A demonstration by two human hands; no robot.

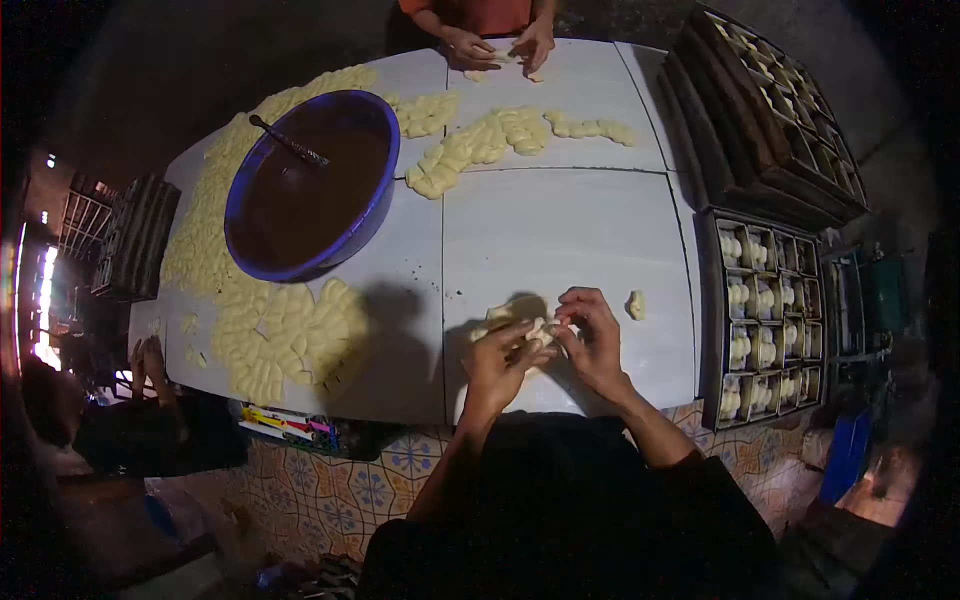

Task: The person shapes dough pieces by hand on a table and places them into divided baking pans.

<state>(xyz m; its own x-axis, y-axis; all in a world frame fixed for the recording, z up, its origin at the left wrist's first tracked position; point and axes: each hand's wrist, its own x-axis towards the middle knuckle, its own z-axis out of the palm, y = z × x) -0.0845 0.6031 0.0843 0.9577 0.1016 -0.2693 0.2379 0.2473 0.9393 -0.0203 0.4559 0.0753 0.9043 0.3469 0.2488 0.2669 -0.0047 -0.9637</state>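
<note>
Both of my hands meet over the near edge of the white tiled table [570, 220]. A small piece of pale dough [541, 332] sits between them. My left hand [497, 362] has its fingers curled round the dough from the left. From the right, my right hand [597, 345] pinches the same piece with thumb and fingers. More dough lies just behind my left fingers, partly hidden by them. One shaped dough piece [636, 305] rests alone on the table to the right of my right hand.
A purple basin [376, 215] of brown filling with a whisk-like utensil [290, 140] stands at left, amid many flattened dough pieces [290, 340]. At right are a divided tray [710, 330] of shaped dough and stacked trays [740, 120]. Across the table, another person's hands [500, 48] work dough.
</note>
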